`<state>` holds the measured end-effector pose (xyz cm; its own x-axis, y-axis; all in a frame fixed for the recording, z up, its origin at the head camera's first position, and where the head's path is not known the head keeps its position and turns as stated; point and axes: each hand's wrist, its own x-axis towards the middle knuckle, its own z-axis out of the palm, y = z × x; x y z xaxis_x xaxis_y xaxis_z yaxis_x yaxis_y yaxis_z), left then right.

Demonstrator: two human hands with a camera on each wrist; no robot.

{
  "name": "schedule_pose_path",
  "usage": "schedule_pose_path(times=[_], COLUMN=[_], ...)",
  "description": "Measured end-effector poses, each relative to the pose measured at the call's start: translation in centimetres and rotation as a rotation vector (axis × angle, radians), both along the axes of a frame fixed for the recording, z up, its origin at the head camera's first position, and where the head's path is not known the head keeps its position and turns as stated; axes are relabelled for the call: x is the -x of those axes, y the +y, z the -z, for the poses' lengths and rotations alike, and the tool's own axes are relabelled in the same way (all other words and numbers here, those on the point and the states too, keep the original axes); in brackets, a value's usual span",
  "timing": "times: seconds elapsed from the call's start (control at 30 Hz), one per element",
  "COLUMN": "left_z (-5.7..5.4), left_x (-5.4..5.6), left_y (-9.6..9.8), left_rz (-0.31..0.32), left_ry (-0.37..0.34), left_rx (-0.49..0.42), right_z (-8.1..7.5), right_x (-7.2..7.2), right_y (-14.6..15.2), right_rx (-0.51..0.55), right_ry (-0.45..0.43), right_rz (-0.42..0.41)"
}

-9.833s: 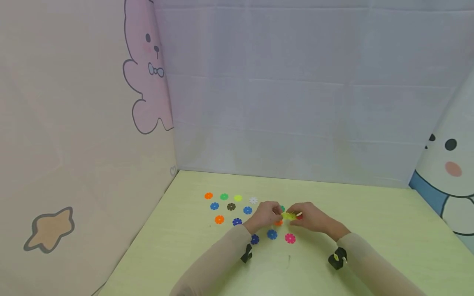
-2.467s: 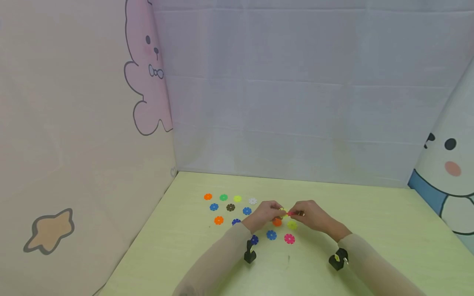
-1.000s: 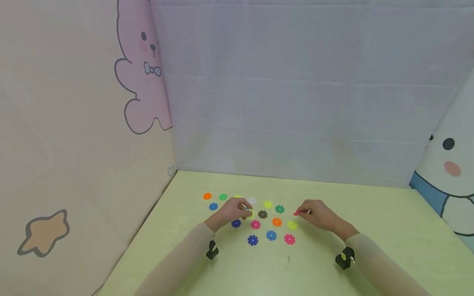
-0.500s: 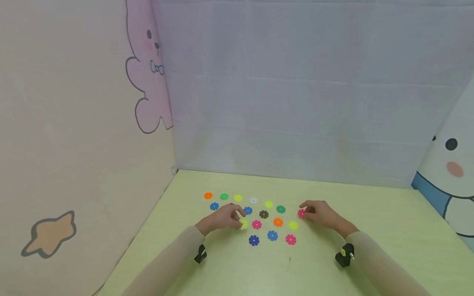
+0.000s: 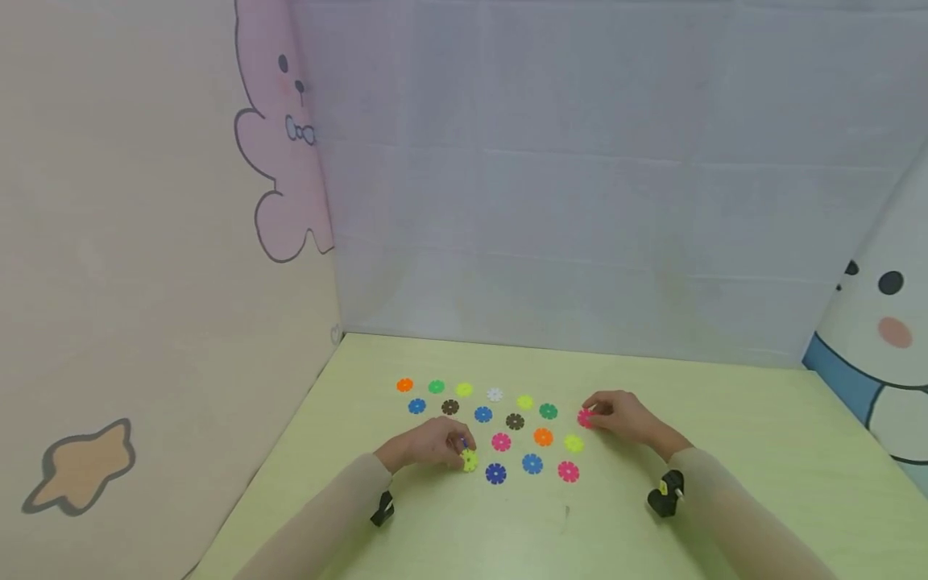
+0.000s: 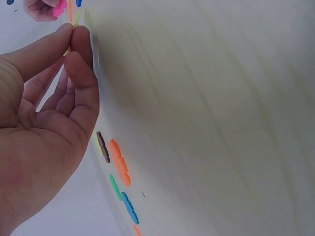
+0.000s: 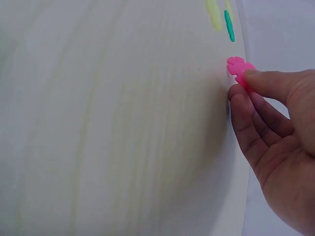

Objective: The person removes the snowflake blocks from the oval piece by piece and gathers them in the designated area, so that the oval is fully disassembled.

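Note:
In the head view my left hand (image 5: 433, 441) pinches a yellow snowflake disc (image 5: 470, 460) at the left front of the spread of discs. The left wrist view shows this yellow disc (image 6: 77, 18) edge-on between thumb and forefinger. A dark blue disc (image 5: 465, 442) is mostly covered by the same hand. Over on the right, my right hand (image 5: 625, 415) holds a pink snowflake disc (image 5: 586, 418) by its edge. In the right wrist view thumb and forefinger pinch that pink disc (image 7: 238, 67), its notched rim sticking out past the thumb.
Several flat discs lie in loose rows on the pale table (image 5: 761, 483), among them a white disc (image 5: 495, 395), a brown disc (image 5: 515, 421), an orange disc (image 5: 543, 437) and a near pink disc (image 5: 569, 471). A grey curtain (image 5: 580, 201) hangs along the back.
The hands met over joined yellow and pink discs, then parted, each with one disc. My left hand has since moved left and nearer with the yellow disc; the right stays at the right.

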<state>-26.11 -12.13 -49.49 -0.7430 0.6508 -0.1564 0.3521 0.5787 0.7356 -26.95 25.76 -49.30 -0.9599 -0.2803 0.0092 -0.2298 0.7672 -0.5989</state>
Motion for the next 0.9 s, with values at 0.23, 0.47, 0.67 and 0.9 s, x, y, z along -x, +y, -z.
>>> schedule_pose_path(times=[0.23, 0.47, 0.67, 0.9], left_z=[0.14, 0.06, 0.34, 0.38], left_x=[-0.46, -0.35, -0.33, -0.51], left_y=[-0.12, -0.06, -0.26, -0.32], left_rz=[0.036, 0.029, 0.025, 0.009], left_ry=[0.028, 0.037, 0.042, 0.030], left_rx=[0.002, 0.019, 0.046, 0.070], right_z=[0.30, -0.06, 0.18, 0.29], right_x=[0.13, 0.28, 0.43, 0.48], right_y=[0.00, 0.00, 0.07, 0.02], right_rx=[-0.011, -0.018, -0.039, -0.021], right_ry=[-0.010, -0.012, -0.020, -0.018], right_rz=[0.002, 0.005, 0.016, 0.006])
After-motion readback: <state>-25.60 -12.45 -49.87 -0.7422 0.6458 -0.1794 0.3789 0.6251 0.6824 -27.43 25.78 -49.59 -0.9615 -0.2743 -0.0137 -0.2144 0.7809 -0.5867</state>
